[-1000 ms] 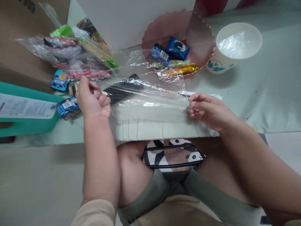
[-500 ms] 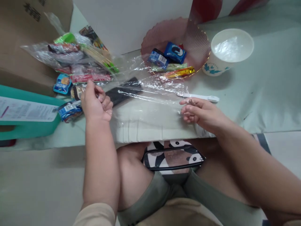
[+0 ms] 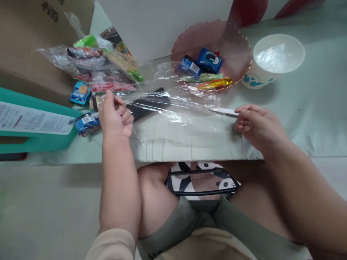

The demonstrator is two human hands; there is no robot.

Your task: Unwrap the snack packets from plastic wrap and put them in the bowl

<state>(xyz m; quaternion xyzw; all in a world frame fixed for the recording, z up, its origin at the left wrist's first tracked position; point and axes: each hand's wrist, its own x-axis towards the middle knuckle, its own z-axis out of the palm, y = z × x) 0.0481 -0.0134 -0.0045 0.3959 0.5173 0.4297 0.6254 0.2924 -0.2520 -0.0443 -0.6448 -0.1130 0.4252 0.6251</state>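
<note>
The table (image 3: 322, 119) is bearing clear film (image 3: 175, 116) in front of the pink bowl (image 3: 246, 59); front-left, my curled left hand (image 3: 116, 117) is apparently pinching it. Front-right, my closed right hand (image 3: 261, 126) is gripping a white cutter (image 3: 226, 111): securing it, I'm judging, and needing steadiness for lifting.

The person's left forearm (image 3: 119, 184) rises almost straight up the view, and the left hand (image 3: 116, 115) at its end is turned inward, with its fingers folded toward the palm in a loose fist. The right forearm (image 3: 306, 187) slants in from the lower right; the right hand (image 3: 256, 124), well apart from the other, points leftward, its fingertips drawn together and the lower fingers curled beneath.
</note>
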